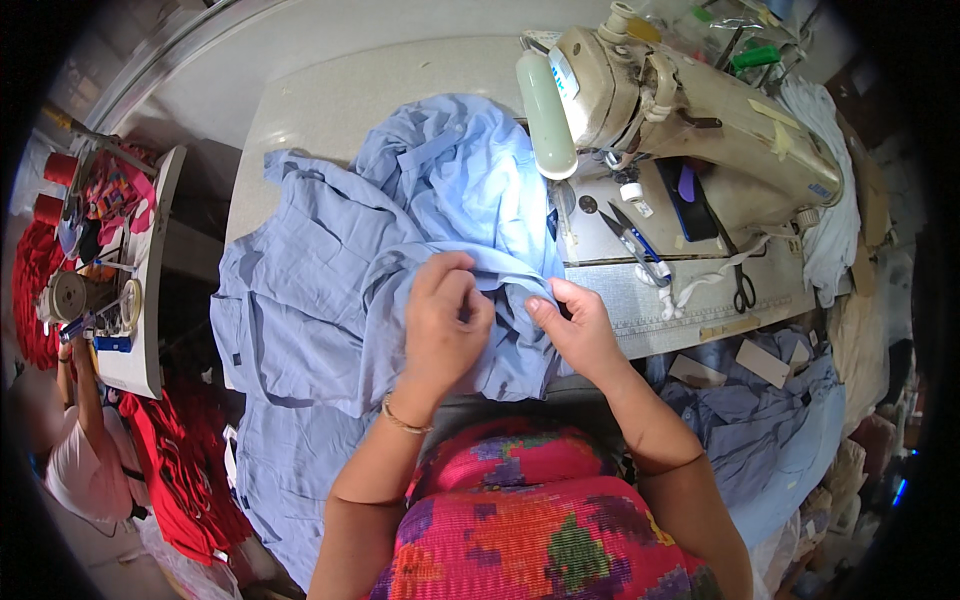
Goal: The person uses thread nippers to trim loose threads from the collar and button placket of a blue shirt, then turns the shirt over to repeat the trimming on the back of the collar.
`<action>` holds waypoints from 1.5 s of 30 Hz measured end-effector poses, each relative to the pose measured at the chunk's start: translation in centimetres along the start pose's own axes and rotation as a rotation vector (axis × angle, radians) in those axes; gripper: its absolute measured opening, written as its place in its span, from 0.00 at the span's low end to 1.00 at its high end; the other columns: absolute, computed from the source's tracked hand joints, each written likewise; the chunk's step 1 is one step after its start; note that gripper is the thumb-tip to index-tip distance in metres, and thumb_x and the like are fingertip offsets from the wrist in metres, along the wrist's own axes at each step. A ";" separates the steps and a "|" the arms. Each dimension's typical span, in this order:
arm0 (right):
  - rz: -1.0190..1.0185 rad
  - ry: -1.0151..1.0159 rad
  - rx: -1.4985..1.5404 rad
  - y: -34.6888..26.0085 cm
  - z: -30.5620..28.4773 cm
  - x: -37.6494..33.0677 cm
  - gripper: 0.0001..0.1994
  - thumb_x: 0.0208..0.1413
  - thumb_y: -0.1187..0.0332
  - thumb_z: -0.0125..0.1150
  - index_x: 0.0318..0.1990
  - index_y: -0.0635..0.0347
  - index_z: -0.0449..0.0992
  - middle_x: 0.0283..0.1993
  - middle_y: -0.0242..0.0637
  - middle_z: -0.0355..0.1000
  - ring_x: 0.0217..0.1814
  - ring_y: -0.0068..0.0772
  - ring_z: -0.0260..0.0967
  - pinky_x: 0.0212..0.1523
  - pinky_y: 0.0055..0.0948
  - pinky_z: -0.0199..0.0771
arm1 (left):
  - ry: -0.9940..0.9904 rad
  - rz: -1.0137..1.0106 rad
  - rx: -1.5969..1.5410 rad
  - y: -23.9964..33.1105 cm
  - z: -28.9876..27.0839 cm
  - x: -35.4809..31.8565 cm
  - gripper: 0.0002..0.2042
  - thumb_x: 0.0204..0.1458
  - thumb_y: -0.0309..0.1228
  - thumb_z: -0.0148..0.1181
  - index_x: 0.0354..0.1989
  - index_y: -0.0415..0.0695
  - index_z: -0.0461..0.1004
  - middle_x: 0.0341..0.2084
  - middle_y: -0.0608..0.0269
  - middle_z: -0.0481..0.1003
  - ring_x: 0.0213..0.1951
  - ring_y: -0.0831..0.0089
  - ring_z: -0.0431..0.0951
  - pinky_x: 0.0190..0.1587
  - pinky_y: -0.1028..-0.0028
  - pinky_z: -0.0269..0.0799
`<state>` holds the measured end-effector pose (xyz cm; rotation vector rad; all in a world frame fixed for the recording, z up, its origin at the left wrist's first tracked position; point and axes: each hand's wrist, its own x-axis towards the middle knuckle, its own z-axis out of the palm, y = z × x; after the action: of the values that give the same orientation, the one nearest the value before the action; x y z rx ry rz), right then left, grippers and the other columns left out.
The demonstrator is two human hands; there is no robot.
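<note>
A crumpled light blue garment [310, 230] spreads over the sewing table [310, 95] and hangs past its front edge. My left hand [445, 325] is closed, its fingers curled on a folded edge of the cloth. A little to the right, my right hand [580, 325] pinches the same edge between thumb and forefinger. The strip between the two hands is lifted into a fold. Just beyond my right hand stands the sewing machine [690, 110], its pale green lamp [546, 120] lighting the cloth.
Right of the garment lie thread snips [640, 243], a phone [690, 205], black scissors [742, 285] and white cloth strips [705, 282]. More blue garments [740, 420] with tags are piled lower right. At left, a person [90, 450] works by another table [150, 280] and red cloth [190, 480].
</note>
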<state>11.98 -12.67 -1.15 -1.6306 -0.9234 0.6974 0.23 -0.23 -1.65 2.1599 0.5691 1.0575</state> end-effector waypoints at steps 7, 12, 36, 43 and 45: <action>0.101 -0.083 0.227 -0.3 -0.4 0.2 0.08 0.55 0.70 0.54 0.37 0.65 0.74 0.26 0.19 0.65 0.28 0.09 0.56 0.27 0.15 0.59 | -0.181 -0.068 -0.262 1.4 -0.8 -0.4 0.06 0.40 0.19 0.59 0.29 0.36 0.72 0.35 0.55 0.71 0.38 0.62 0.72 0.42 0.71 0.68; 0.028 -0.060 0.139 -0.6 -0.2 0.2 0.08 0.54 0.70 0.55 0.34 0.67 0.73 0.25 0.25 0.66 0.28 0.12 0.57 0.27 0.19 0.61 | -0.204 0.075 -0.128 1.2 -0.7 -0.5 0.07 0.40 0.19 0.60 0.30 0.35 0.73 0.37 0.55 0.71 0.39 0.60 0.71 0.42 0.69 0.67; 0.091 -0.117 0.235 -0.2 -1.5 0.2 0.06 0.55 0.71 0.54 0.36 0.65 0.73 0.28 0.22 0.66 0.30 0.10 0.59 0.31 0.15 0.61 | -0.254 -0.135 -0.309 1.5 -2.6 0.3 0.01 0.42 0.19 0.54 0.24 0.35 0.69 0.32 0.57 0.71 0.33 0.69 0.71 0.37 0.77 0.65; 0.084 -0.135 0.259 -0.5 -1.2 0.1 0.07 0.55 0.72 0.53 0.37 0.65 0.73 0.29 0.22 0.66 0.32 0.10 0.59 0.32 0.16 0.62 | -0.243 -0.017 -0.226 2.8 -1.2 -0.3 0.07 0.44 0.18 0.58 0.33 0.34 0.72 0.33 0.56 0.72 0.36 0.64 0.74 0.39 0.73 0.69; 0.062 -0.119 0.230 -0.4 -1.0 0.0 0.07 0.55 0.71 0.53 0.36 0.67 0.72 0.28 0.24 0.66 0.31 0.12 0.59 0.32 0.18 0.63 | -0.229 0.071 -0.139 2.4 -0.9 -0.4 0.07 0.43 0.19 0.58 0.32 0.34 0.72 0.32 0.55 0.72 0.35 0.62 0.74 0.38 0.72 0.70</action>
<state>12.74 -13.14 -0.54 -1.4306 -0.8462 0.9171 -0.49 -1.76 0.26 2.1530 0.3056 0.8444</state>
